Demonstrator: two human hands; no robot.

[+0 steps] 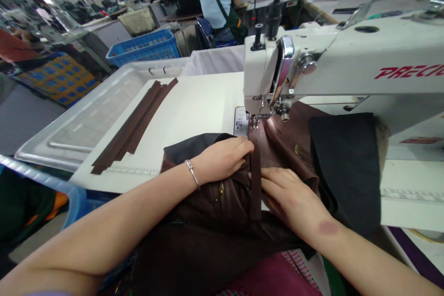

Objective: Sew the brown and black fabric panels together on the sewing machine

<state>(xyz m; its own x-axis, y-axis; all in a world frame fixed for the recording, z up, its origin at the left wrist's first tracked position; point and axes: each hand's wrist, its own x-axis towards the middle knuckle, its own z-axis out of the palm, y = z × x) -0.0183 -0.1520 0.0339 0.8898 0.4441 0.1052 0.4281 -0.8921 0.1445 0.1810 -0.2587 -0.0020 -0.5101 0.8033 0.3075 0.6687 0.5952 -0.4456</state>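
Observation:
A dark brown leather piece (208, 199) with brass zippers lies across the sewing machine bed and hangs over its front edge. A narrow brown strip (255, 189) runs along it up to the presser foot (255, 121). My left hand (227, 157), with a bracelet on the wrist, has its fingers curled on the leather just left of the strip. At the strip's right edge, my right hand (282, 189) has its fingers pressed together, pinching the strip and leather. Black lining (347, 166) is spread under the machine arm at the right.
Several brown strips (135, 125) lie on the white table (204, 97) at the left. Beyond them are a clear plastic tray (83, 115) and a blue basket (145, 48). The white machine head (267, 64) stands just past my hands. A person in light blue (215, 0) is farther back.

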